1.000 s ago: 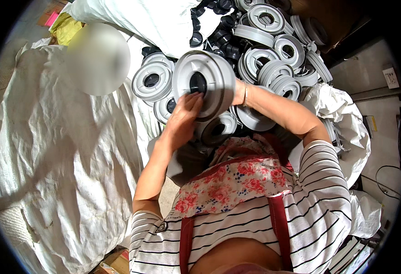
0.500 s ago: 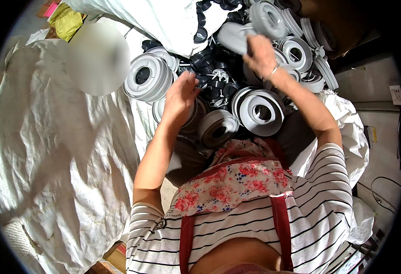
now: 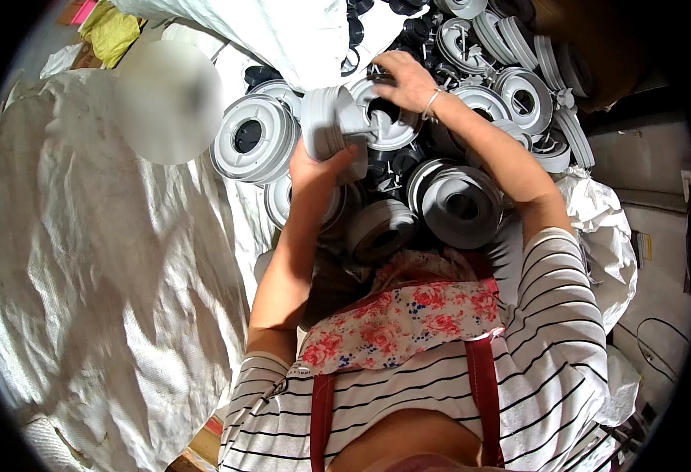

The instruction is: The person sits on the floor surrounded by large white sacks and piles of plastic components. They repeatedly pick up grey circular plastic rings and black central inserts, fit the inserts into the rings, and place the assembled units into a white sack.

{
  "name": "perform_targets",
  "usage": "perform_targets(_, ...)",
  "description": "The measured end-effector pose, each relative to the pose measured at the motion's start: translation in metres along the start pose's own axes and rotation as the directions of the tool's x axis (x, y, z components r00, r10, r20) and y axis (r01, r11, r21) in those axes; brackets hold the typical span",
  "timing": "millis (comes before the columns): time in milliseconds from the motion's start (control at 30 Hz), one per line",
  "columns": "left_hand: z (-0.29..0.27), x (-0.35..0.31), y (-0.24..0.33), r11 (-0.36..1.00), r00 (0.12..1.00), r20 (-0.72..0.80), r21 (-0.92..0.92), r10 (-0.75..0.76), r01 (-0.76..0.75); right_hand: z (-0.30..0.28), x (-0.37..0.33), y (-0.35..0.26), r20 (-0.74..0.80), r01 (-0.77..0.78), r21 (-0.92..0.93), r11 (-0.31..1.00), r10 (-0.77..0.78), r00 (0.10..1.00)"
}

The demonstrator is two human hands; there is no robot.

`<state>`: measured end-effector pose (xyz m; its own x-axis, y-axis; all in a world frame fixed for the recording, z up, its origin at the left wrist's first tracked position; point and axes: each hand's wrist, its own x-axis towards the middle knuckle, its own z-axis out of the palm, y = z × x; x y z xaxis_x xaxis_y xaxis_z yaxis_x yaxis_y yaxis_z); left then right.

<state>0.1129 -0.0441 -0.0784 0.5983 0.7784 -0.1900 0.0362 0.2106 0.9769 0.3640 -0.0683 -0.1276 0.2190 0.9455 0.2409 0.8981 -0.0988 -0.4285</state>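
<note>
My left hand (image 3: 314, 175) is closed around a grey ribbed plastic cylinder (image 3: 323, 122), held upright on its side above the pile. Its far end faces a grey plastic ring (image 3: 397, 140) with a dark centre hole. My right hand (image 3: 410, 83) curls over that ring's far rim, fingertips reaching toward the hole. Between the two pieces a small grey stem shows, partly blurred. Beside my left wrist leans a grey flanged ring (image 3: 253, 151). Nearer my lap lie another grey ring (image 3: 381, 224) and a wide grey flanged disc (image 3: 440, 208).
Small black plastic caps (image 3: 259, 76) are scattered among the rings. More grey rings (image 3: 528, 82) are heaped at the far right. A large white woven sack (image 3: 109, 259) spreads on the left, another white sack (image 3: 282, 39) hangs at the back, and a cable (image 3: 660, 338) lies at right.
My right hand has moved left and nearer with its grey piece, toward my left hand. My left hand, empty before, now grips the grey ribbed cylinder.
</note>
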Motion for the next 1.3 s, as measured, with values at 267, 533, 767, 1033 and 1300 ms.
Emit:
perform_targets(267, 0.005, -0.010, 0.015, 0.977, 0.978, -0.033, 0.068, 0.205, -0.202, 0.020, -0.014, 0.027, 0.334, -0.345, -0.167, 0.924, 0.382, 0.862)
perform_targets(533, 0.013, -0.008, 0.013, 0.969, 0.982, -0.140, -0.196, 0.126, -0.152, -0.063, 0.011, 0.068, -0.623, -0.155, -0.508, 0.847, -0.238, 0.745)
perform_targets(767, 0.009, 0.006, -0.007, 0.940, 0.998, -0.061, -0.341, -0.023, 0.001, 0.064, 0.006, 0.030, 0.430, -0.168, -0.444, 0.880, 0.374, 0.822)
perform_targets(1033, 0.005, 0.009, -0.018, 0.825, 0.988, 0.025, -0.547, -0.151, 0.140, 0.004, -0.040, -0.049, -0.171, 0.030, 0.280, 0.959, 0.020, 0.985)
perform_targets(1300, 0.017, -0.020, -0.004, 0.939, 0.974, 0.221, -0.320, -0.057, 0.128, -0.059, -0.073, -0.090, 0.084, 0.014, 0.229, 0.973, -0.034, 0.996)
